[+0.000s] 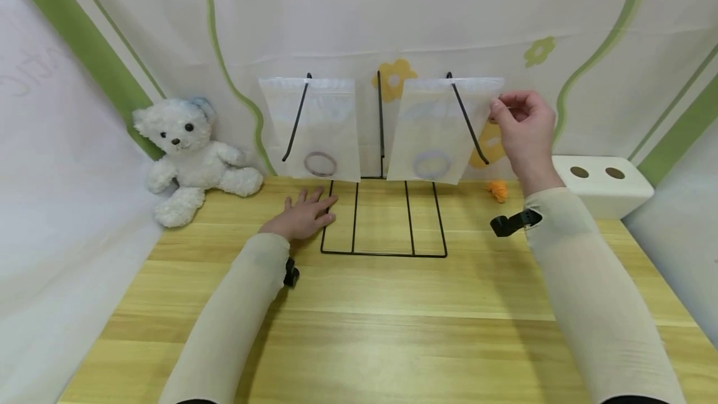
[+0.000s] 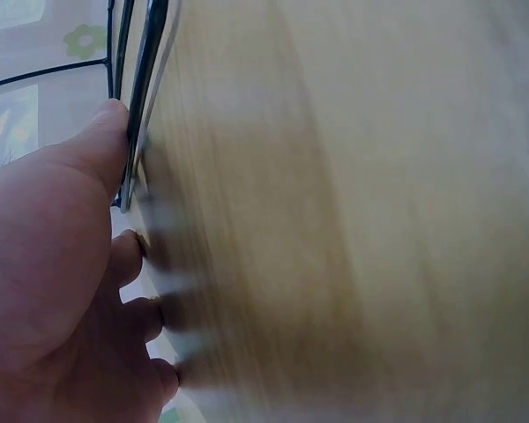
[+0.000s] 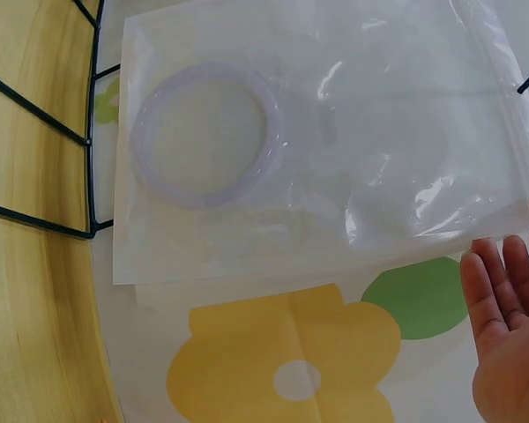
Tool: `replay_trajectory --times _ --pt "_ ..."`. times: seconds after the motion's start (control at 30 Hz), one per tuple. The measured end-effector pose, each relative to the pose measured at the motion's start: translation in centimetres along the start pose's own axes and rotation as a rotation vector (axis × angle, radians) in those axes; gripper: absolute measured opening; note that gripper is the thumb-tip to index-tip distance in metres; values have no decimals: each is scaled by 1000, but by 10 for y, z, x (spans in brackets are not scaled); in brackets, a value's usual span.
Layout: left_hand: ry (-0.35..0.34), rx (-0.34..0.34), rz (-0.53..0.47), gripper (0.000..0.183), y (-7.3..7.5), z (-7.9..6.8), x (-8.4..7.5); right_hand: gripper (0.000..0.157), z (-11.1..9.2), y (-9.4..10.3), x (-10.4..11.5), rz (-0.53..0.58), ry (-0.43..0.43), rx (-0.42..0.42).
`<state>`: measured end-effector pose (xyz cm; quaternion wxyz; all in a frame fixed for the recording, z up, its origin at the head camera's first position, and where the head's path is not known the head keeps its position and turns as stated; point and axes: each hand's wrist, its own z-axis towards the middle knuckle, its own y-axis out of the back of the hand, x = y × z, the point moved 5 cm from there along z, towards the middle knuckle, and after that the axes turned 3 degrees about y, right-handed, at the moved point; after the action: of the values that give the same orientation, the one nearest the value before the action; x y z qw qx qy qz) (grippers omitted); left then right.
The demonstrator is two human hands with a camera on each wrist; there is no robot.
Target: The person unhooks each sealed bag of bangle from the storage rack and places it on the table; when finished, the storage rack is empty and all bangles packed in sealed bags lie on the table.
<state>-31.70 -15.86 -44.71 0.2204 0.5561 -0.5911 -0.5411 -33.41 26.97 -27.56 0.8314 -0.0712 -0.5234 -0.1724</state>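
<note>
Two clear zip bags hang from the black wire display rack (image 1: 381, 255). In the left bag (image 1: 314, 114) lies a dull pinkish bangle (image 1: 320, 164). The right bag (image 1: 434, 117) has a pale lilac bangle (image 3: 203, 134) at its bottom. My right hand (image 1: 527, 126) is at this bag's upper right edge, thumb and index fingertips pinching it there, the other fingers loosely bent. My left hand (image 1: 303, 214) rests with spread fingers on the table by the left side of the rack's base, its thumb against the wire (image 2: 143, 79).
A white teddy bear (image 1: 193, 154) sits at the back left. At the back right stands a white box with two round holes (image 1: 603, 189), with a small orange thing (image 1: 497, 191) left of it. Behind the rack hangs a patterned cloth (image 1: 336, 24). One hook (image 1: 470, 126) juts forward through the right bag.
</note>
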Motion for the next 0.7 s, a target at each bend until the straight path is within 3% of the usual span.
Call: replay_trajectory --times 0.27,0.7 --pt "2 9 14 65 0 1 1 14 0 1 2 150 3 -53" --pt "-9 0 -1 65 1 1 0 15 -3 6 9 284 60 -56"
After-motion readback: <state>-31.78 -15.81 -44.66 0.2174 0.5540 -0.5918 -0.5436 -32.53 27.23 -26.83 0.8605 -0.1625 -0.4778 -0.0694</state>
